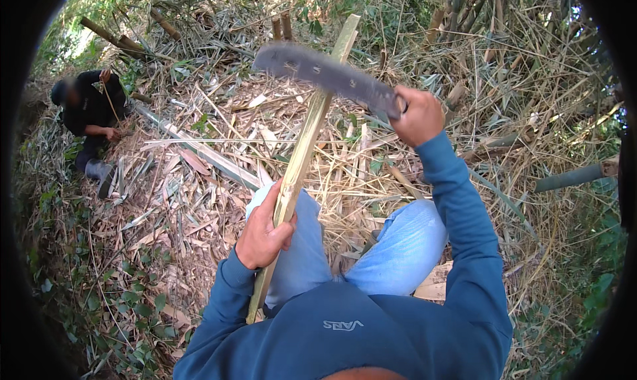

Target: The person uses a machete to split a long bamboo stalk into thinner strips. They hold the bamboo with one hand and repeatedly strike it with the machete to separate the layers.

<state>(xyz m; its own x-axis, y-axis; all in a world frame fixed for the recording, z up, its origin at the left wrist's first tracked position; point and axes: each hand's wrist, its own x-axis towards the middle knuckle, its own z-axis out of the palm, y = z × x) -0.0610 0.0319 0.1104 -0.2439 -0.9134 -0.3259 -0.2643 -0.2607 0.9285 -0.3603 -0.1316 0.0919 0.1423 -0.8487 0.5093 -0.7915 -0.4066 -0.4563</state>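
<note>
Long yellow-green bamboo strip [305, 141]: slanting past blue-denim left knee [302, 230]. Left hand [265, 234]: fingers wrapped around strip. Right hand [419, 116]: fingers gripping broad dark-grey metal machete [345, 81], blade crossing strip's upper part, contact unclear. Advisable: shallow angle, strokes clear of left fingers.

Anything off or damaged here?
Nothing stands out. Left hand grips split bamboo, right hand the machete; dry litter lies all around. The machete is blurred, so nicks can't be judged.

Machete [332, 76] blurred toward its tip, co-worker's head [68, 92] blurred too
</note>
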